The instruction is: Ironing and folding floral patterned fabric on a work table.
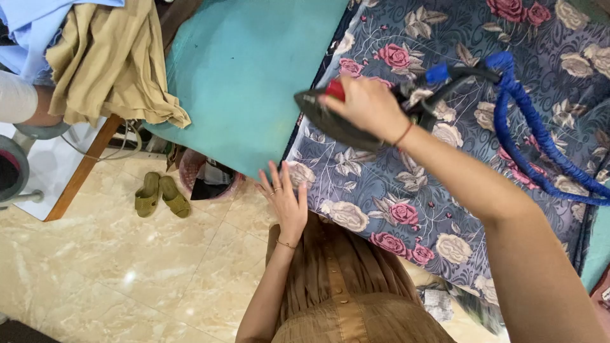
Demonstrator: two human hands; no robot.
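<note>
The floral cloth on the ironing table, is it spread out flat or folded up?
Spread out: the floral cloth lies flat over the teal table, its edge under the left hand.

The right hand covers most of the dark steam iron's handle, so the grip's mostly hidden. The thick blue hose gets cut off at the right edge, and the floral patterned cloth runs off the top.
</note>
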